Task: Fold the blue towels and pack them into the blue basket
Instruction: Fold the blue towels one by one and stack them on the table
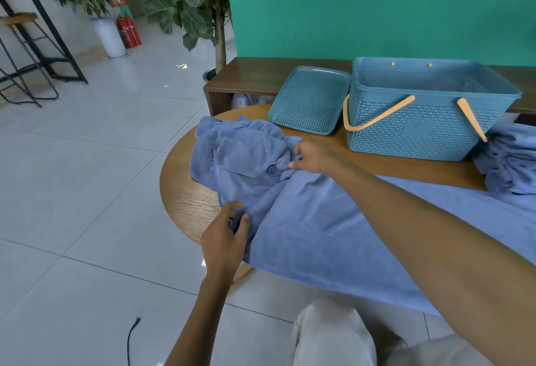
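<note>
Round wooden surface (185, 203), its curved rim bare at the left, with open tiled floor (87, 162) beyond it. A blue towel (319, 235) is spread across the surface and hangs over the near rim toward the person's lap; its left part is bunched and crumpled (240, 148) just left of the blue basket (420, 127). Left hand (224, 238) pinches the towel's near-left edge, fingers curled round the fabric. Right hand (313, 156) grips the bunched folds near the middle, thumb and fingers closed on the cloth.

The basket sits at the far side of the surface, nothing visible inside, with both tan handles (374, 119) flopped down over its front wall. The lid (310, 101) lies tilted just left of the basket, touching it. More blue towels (513, 162) are piled right of the basket, touching its corner, and are cut off by the frame's right edge. A bare strip of wood shows between the basket and the spread towel.

Behind the basket is a dark low shelf (261, 75) against a green wall (377, 3); the items under it are too dim to make out. Far left of the basket: a potted plant (110, 32), a red extinguisher (129, 30) and a stool (26, 55), partly cut off. The towel's right end is hidden behind the right forearm and runs out of frame.
</note>
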